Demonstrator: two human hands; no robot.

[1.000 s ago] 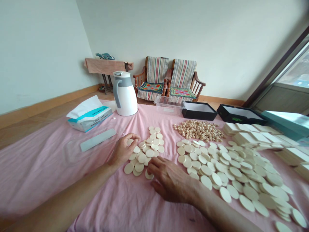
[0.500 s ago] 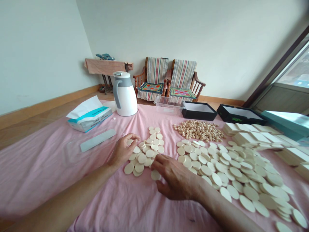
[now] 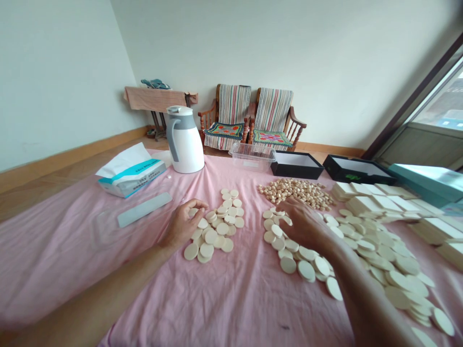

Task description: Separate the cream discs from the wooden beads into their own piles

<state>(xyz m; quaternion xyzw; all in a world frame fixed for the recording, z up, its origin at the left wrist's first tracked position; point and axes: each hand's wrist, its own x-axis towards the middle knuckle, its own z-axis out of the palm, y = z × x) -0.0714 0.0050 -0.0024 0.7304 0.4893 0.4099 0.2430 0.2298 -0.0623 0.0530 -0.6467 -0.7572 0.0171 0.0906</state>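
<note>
Two heaps of flat cream discs lie on a pink cloth. My left hand rests on the near-left edge of the small heap, its fingers curled in a pinch around a few discs. My right hand lies palm down on the far-left part of the large heap, fingers bent over discs there; what is under them is hidden. A pile of small tan beads sits just beyond the right hand.
A white jug, a tissue pack and a grey strip are at the left. A clear tub, two black trays, a teal box and stacked cream rectangles line the back right. Two chairs stand by the wall.
My right hand has moved from the near edge of the small heap across to the large heap on the right. My left hand has stayed put. The view shifted slightly.
</note>
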